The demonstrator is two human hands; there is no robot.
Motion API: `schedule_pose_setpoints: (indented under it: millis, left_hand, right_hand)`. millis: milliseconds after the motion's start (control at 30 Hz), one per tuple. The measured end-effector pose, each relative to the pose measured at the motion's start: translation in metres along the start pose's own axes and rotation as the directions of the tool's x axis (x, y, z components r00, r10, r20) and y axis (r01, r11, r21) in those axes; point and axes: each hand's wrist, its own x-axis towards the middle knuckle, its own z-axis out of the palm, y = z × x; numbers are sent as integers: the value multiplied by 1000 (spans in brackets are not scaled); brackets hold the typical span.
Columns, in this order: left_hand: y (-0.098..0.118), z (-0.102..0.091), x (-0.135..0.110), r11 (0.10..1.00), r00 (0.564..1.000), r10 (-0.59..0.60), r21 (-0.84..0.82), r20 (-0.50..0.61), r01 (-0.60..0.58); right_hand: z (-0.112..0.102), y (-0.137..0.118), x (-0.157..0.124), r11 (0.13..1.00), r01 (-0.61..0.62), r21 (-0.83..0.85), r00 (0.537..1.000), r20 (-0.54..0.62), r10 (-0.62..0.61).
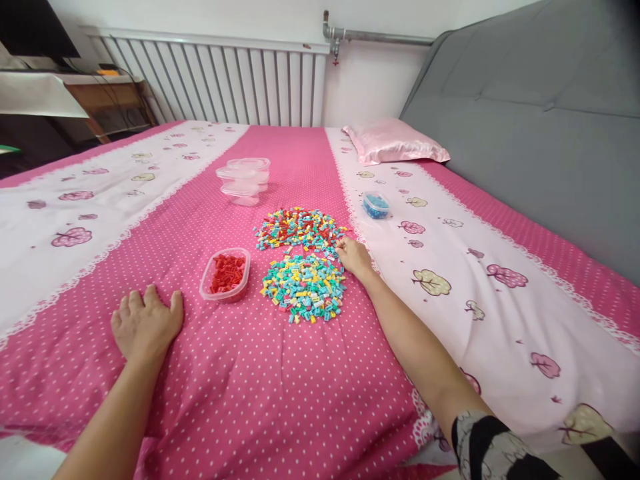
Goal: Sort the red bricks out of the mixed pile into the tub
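**Plastic bits [303, 267] on a pink bed [250, 400]**

They sit in two colourful heaps mid-bed. Right hand [354, 257] touches their right edge, fingers curled, can't tell if it's pinching anything. Left hand [146, 323] lies flat, fingers spread, near the red-filled tub [226, 275].

Two bare hands, left hand [145, 323] and right hand [354, 257], with both forearms bare too. The only clothing showing is a sleeve [493, 447] at the lower right of the frame: black fabric with a pale, cream-ish blotchy print, ending above the elbow.
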Motion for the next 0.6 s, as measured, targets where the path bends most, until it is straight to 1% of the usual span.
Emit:
schedule_pose_setpoints:
  millis: [67, 100, 133, 167, 200, 267, 300, 367, 400, 467, 533, 567, 600]
  left_hand:
    - [-1, 1, 0, 1000, 1000, -1, -1, 5, 1]
    - [-2, 1, 0, 1000, 1000, -1, -1, 5, 1]
    - [-2, 1, 0, 1000, 1000, -1, -1, 5, 1]
    - [-2, 1, 0, 1000, 1000, -2, -3, 5, 2]
    - [-3, 1, 0, 1000, 1000, -4, -5, 6, 4]
    - [-2, 1, 0, 1000, 1000, -9, -10, 9, 9]
    - [-2, 1, 0, 1000, 1000, -11, -12, 11, 11]
    - [-2, 0, 0, 1000, 1000, -10, -14, 12, 11]
    - [-2, 0, 0, 1000, 1000, -8, -13, 12, 8]
    - [-1, 1, 1, 1000, 1000, -4, -9, 8, 5]
    - [-2, 2, 1, 1000, 1000, -2, -4, 2, 2]
    - [-2, 2, 1, 1000, 1000, -3, -2, 1, 3]
    - [-2, 2, 1, 1000, 1000, -5, -1, 2, 5]
  right_hand:
    - [4, 3, 3, 986, -13, 169, 999, -49, 22]
    - [5, 4, 4, 959, -15, 283, 997, -73, 37]
    - [7, 4, 5, 911, -19, 411, 994, -89, 60]
    - [8, 4, 6, 839, -24, 544, 991, -95, 90]
    - [8, 3, 6, 743, -34, 668, 988, -90, 126]
    - [5, 0, 6, 510, -75, 857, 979, -33, 199]
    - [2, -2, 7, 386, -104, 916, 974, 16, 225]
    - [-4, -5, 7, 157, -167, 973, 961, 126, 245]
    - [-7, -5, 7, 58, -200, 978, 954, 180, 240]
    - [-13, -6, 9, -96, -253, 963, 938, 269, 221]
    - [-16, -5, 10, -191, -297, 935, 920, 334, 205]
    - [-17, -4, 10, -217, -313, 925, 913, 356, 198]
    - [-17, -4, 11, -225, -318, 921, 913, 361, 191]
